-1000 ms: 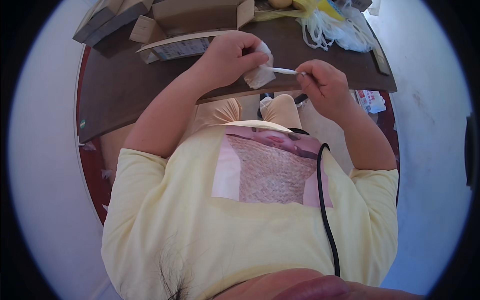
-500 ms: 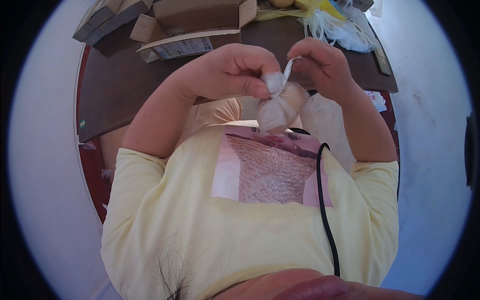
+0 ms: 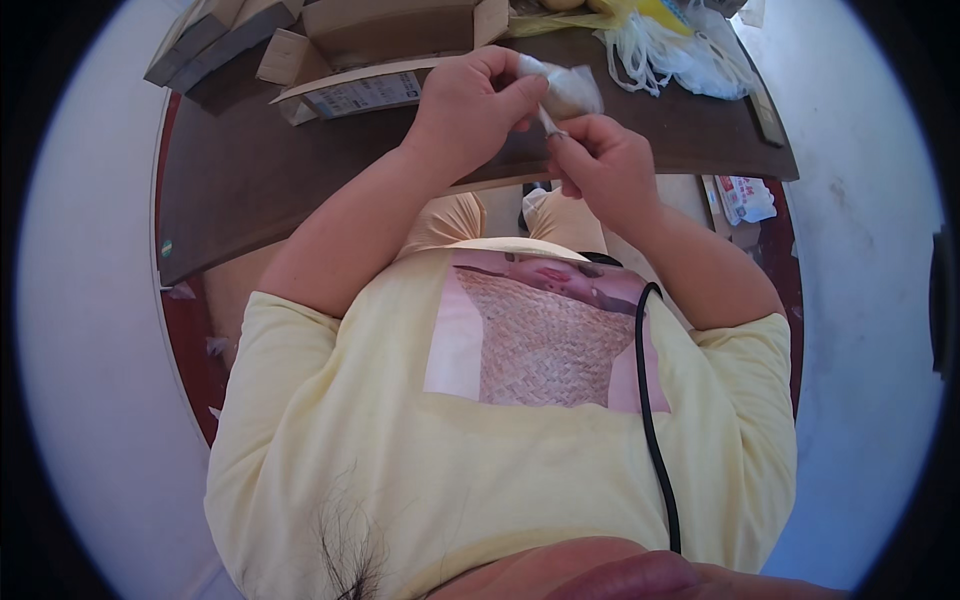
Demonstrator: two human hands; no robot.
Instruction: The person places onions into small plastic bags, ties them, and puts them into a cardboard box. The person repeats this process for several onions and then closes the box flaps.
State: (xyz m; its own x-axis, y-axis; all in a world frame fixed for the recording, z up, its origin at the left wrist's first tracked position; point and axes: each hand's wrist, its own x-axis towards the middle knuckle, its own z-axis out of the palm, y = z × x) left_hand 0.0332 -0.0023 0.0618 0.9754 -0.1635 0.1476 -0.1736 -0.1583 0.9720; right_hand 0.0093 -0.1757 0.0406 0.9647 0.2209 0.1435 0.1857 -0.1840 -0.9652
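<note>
A small translucent plastic bag [image 3: 578, 92] with a pale, rounded lump inside is held up over the near edge of the dark table. My left hand [image 3: 468, 108] is closed on its gathered part, thumb against the index finger. Just below and to the right, my right hand [image 3: 612, 165] pinches the bag's thin twisted end, which stretches between the two hands. The bag's body points up and away from me. What the lump is cannot be made out through the plastic.
Beyond my left hand an open cardboard box [image 3: 390, 28] stands on the brown table [image 3: 260, 190]. Long grey boxes [image 3: 215, 45] are stacked at far left. White plastic bags [image 3: 690, 62] and a yellow bag [image 3: 600, 18] lie at far right. A black cable [image 3: 650, 430] hangs down my shirt.
Both hands have moved, the left up and away, the right down and left. The bag's body has swung from hanging down to pointing up and away; its twisted end now points toward me.
</note>
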